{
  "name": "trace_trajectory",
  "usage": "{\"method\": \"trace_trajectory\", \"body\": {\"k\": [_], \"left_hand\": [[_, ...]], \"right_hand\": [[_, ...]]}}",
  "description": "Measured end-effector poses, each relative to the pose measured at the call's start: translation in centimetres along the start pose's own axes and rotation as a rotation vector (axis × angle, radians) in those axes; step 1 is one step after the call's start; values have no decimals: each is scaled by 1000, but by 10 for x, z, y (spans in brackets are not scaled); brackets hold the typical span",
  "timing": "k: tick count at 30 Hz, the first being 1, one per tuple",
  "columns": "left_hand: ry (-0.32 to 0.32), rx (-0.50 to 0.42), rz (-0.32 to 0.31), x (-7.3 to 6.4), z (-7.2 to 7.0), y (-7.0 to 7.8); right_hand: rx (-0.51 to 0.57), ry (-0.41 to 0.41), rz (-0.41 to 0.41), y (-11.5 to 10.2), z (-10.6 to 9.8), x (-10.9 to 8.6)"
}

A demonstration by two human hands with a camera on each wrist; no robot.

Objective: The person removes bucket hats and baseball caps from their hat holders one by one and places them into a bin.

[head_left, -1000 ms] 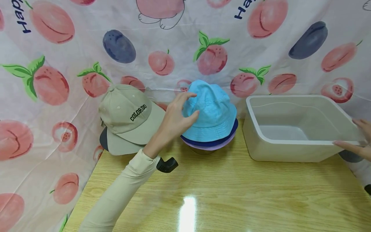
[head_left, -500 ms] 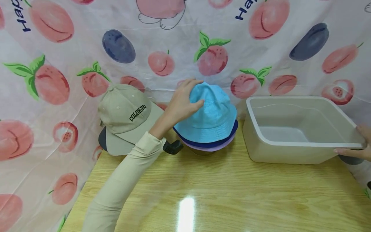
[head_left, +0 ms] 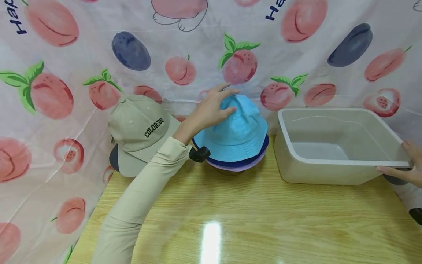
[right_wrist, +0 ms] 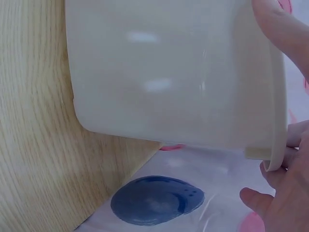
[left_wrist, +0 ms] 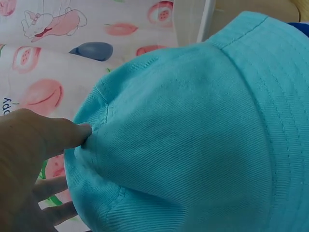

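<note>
A light blue bucket hat (head_left: 242, 135) tops a stack of hats on the wooden table. Navy (head_left: 245, 161) and lilac brims (head_left: 239, 169) show under it. My left hand (head_left: 212, 106) is at its crown, thumb against the front and fingers spread behind; in the left wrist view the thumb (left_wrist: 72, 134) touches the creased crown and the fingertips are hidden behind the hat. At the right, my right hand (head_left: 410, 165) grips the rim of an off-white plastic bin (head_left: 329, 172); in the right wrist view the fingers (right_wrist: 289, 154) curl over its rim corner.
Left of the bucket hats, a beige baseball cap (head_left: 140, 126) lettered COLORADO lies on another cap (head_left: 128, 163) with a dark part. A fruit-print cloth (head_left: 197, 40) hangs behind the wooden table (head_left: 263, 220). The bin opens upward, with bare inner walls in view.
My left hand has moved up and slightly right onto the light blue hat's crown. My right hand has closed a little more on the bin's rim. Hats and bin stay in place.
</note>
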State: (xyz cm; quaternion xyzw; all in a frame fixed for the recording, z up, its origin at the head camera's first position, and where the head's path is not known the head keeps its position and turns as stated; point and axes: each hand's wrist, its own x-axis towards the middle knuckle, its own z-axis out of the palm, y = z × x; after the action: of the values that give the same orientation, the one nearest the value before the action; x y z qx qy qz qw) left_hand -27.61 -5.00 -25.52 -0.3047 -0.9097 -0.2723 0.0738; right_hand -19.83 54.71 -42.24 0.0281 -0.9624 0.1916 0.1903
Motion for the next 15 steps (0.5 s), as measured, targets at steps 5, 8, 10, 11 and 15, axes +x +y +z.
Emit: {"method": "trace_trajectory", "body": {"k": [5,8,10,11,15], "left_hand": [[2,25,-2,3,0,-1],[29,33,13,5,2,-1],[59,35,29,7,4,0],[79,33,39,8,5,-1],[169,5,75,11,11,-3]], "right_hand": [[2,74,12,24,13,-1],[-62,122,-97,-2,2,-1],[-116,140,-119,-21,-6,-2],[-142,133,-96,-29,-9,-3],[-161,102,3,-43,-13,-8]]}}
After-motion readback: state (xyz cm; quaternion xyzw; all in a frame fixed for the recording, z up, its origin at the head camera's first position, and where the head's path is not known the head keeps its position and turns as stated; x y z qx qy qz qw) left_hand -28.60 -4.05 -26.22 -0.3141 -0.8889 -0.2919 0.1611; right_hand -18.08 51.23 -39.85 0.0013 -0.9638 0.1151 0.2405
